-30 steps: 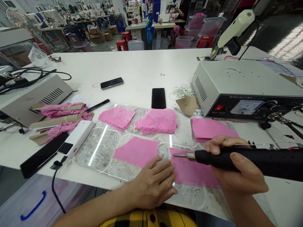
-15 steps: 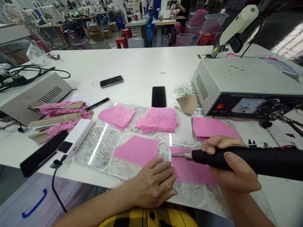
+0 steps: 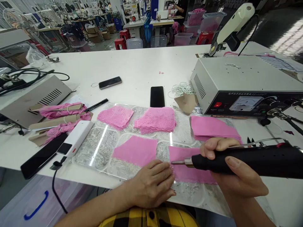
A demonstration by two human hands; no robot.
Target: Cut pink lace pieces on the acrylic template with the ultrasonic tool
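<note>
My right hand (image 3: pixel 233 170) grips a black handpiece (image 3: pixel 248 160) with a thin metal tip that points left. Its tip lies over the left edge of a pink fabric piece (image 3: pixel 193 173) on a clear plastic mat (image 3: pixel 96 146). My left hand (image 3: pixel 151 183) rests palm down at the mat's near side, fingers loosely bent and close to the tip; what lies under them is hidden. Left of it is another pink piece (image 3: pixel 137 149). Behind are two piles of lacy pink pieces, one small (image 3: pixel 115 116) and one larger (image 3: pixel 156 119), and a smooth pink stack (image 3: pixel 213 127).
A grey box with a meter (image 3: pixel 246 85) stands at right, by tangled white cord (image 3: pixel 182 90). Two phones lie behind the mat, one upright (image 3: pixel 157 96), one sideways (image 3: pixel 110 82). At left are tied pink bundles (image 3: pixel 62 110), a white power bank (image 3: pixel 79 137) and a second box (image 3: pixel 44 91).
The handpiece's tip has slid a little toward me along the fabric's left edge, closer to my left fingers. My left hand stays nearly in place, and the view has shifted slightly.
</note>
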